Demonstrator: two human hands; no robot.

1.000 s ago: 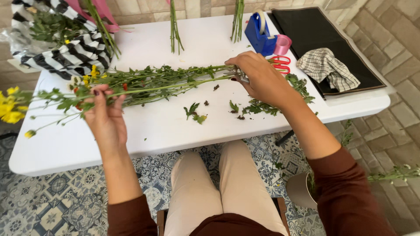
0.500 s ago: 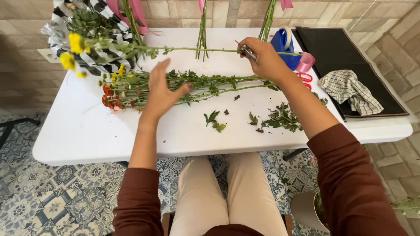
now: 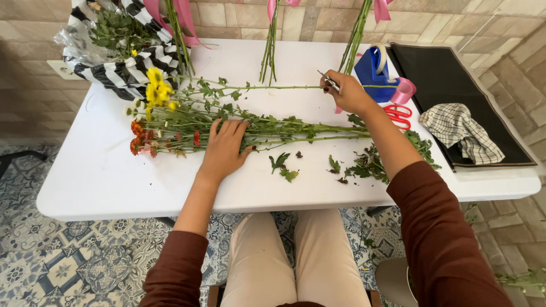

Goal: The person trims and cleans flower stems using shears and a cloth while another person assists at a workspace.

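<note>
While the left hand [image 3: 224, 149] presses flat, fingers spread, on the bunch of green-stemmed red and yellow flowers [image 3: 227, 122] lying across the white bench [image 3: 102, 176], the right hand [image 3: 348, 92] pinches one long yellow-flowered stem [image 3: 267, 87]; stripped leaves [image 3: 372, 162] lie scattered, bunch unbound.

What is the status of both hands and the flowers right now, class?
Left hand flat on the bunch of flower stems. Right hand pinching one long stem at its cut end. Leaf trimmings beside the bunch.
</note>
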